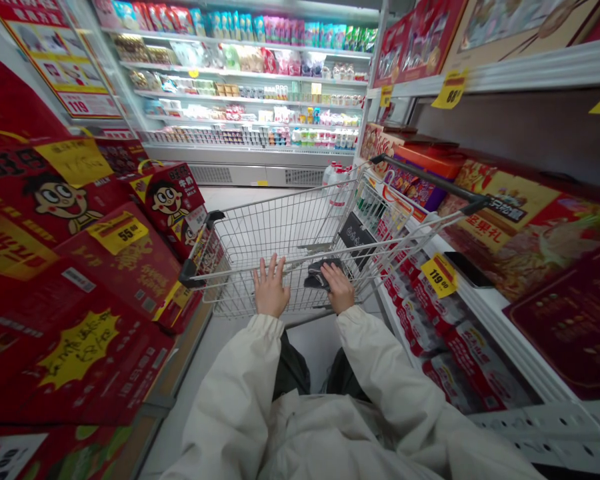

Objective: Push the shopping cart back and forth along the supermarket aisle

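A wire shopping cart (280, 227) stands sideways in front of me, its black handle bar (425, 179) toward the right. My left hand (271, 288) has its fingers spread against the near side rim of the cart. To its right, my right hand (338, 287) is curled over a dark grey, soft-looking item (316, 276) by the same side of the cart. What exactly this item is I cannot make out. A black panel (356, 240) hangs inside the cart close to the handle end.
Stacked red milk cartons (173, 200) rise on the left. On the right, a white shelf (465, 293) holds gift boxes (510, 207) and a dark phone (468, 269). Large white bottles (336, 183) stand on the floor beyond the cart. A lit refrigerated case (250, 100) spans the back.
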Motion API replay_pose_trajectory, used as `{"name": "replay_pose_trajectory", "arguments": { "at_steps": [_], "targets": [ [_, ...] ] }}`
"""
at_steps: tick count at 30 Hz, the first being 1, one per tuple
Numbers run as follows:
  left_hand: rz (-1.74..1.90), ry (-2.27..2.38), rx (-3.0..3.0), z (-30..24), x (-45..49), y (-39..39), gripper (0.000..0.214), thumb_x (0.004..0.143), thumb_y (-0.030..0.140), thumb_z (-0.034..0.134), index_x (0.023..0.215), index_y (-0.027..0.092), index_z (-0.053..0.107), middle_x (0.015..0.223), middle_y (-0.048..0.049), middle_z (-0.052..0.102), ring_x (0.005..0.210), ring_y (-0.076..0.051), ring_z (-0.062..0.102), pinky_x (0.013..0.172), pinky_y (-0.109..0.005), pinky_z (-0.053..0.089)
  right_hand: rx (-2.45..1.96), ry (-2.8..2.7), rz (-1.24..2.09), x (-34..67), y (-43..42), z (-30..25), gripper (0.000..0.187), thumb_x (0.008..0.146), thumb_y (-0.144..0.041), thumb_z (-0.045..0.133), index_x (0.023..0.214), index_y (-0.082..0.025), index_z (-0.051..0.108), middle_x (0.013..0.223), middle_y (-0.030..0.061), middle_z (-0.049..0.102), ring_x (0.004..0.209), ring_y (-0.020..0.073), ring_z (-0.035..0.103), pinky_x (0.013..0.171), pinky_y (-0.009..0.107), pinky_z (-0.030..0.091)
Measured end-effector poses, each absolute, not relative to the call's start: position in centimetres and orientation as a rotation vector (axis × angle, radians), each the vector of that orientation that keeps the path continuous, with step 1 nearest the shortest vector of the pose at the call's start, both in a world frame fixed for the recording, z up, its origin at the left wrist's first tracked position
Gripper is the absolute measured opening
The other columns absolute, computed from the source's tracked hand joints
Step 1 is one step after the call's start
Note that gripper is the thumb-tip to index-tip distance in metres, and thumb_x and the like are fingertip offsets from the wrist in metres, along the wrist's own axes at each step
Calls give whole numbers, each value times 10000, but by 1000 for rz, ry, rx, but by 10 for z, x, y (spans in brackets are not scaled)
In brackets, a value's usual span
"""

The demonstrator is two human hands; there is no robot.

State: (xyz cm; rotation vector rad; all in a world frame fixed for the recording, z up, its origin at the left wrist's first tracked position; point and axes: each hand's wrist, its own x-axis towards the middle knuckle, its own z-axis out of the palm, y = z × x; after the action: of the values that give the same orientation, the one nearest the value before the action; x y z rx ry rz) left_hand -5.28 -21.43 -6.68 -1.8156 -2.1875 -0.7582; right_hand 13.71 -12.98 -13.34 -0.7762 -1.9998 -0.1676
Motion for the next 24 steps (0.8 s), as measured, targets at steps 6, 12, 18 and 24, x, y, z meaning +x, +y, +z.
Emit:
{"name": "replay_pose_trajectory", "arguments": {
  "at_steps": [6,12,18,24],
  "targets": [
    [-668,-2209,-1816,-62,-61,-213,800,726,127,544,1496,190,334,1620,-37,212,1497,-358,86,1206,-558,171,-838,-1969,-164,137,-123,-121,784,630,31,376,1369,-162,551,1400,58,561,1396,183,404,1174,405,361],
    [-558,-2237,-1803,-57,-70,-214,765,753,104,494,1497,206,342,1612,-19,239,1497,-334,119,1208,-562,163,-848,-1989,-192,124,-124,-127,754,626,50,385,1330,-134,583,1373,74,586,1366,201,451,1158,392,383],
    [-541,-2229,-1815,-54,-83,-215,777,742,83,463,1499,207,339,1609,-15,248,1494,-335,141,1198,-588,175,-828,-1953,-170,131,-121,-118,778,641,17,385,1385,-161,532,1412,68,550,1401,194,398,1180,432,346],
    [-618,-2268,-1759,-48,-89,-215,725,743,158,517,1459,183,403,1576,-56,332,1483,-367,166,1195,-605,147,-764,-2016,-177,137,-120,-124,791,604,40,384,1348,-155,566,1376,69,584,1386,180,420,1164,408,374]
  ]
}}
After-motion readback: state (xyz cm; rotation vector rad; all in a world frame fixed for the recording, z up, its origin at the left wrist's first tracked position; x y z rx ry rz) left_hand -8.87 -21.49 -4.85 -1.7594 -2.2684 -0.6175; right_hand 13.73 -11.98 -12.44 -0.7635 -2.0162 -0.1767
